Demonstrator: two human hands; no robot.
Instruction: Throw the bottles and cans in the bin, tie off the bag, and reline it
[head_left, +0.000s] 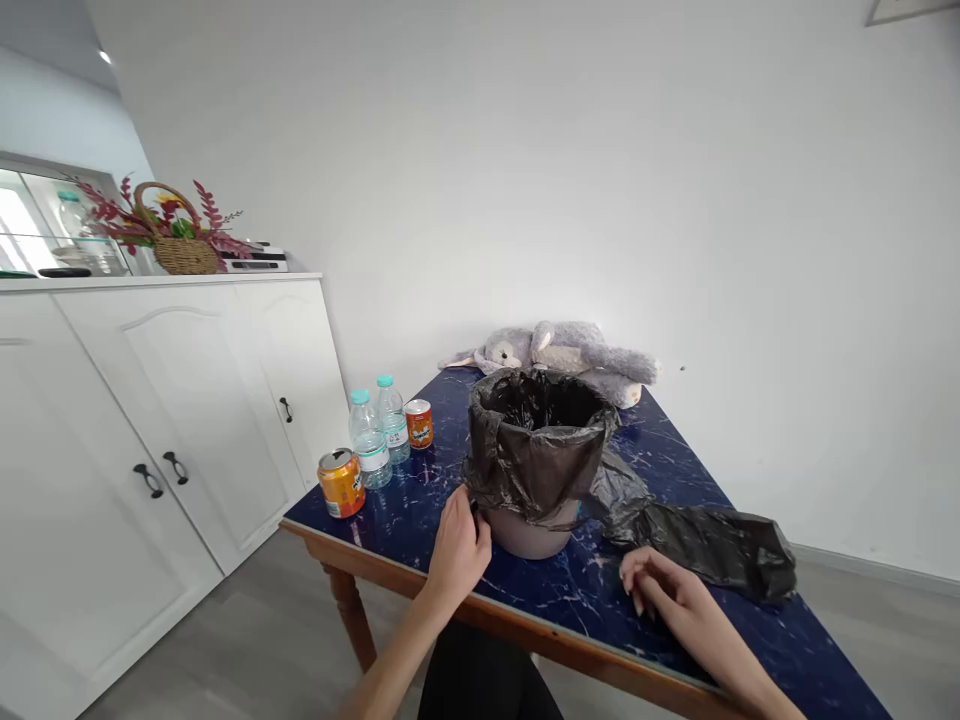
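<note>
A grey trash can stands near the front edge of the table, lined with a black trash bag folded down over its rim. My left hand is at the bag's lower left edge, with a bit of black plastic pinched between thumb and fingers. Loosely curled and holding nothing, my right hand rests on the tabletop at the right. Just beyond it lies a flattened strip of black bags, reaching back toward the can. Whether that strip joins the liner I cannot tell.
On the blue marbled table, left, stand an orange can, a second orange can and two water bottles. A grey plush rabbit lies behind the trash can. White cabinets bear a flower basket.
</note>
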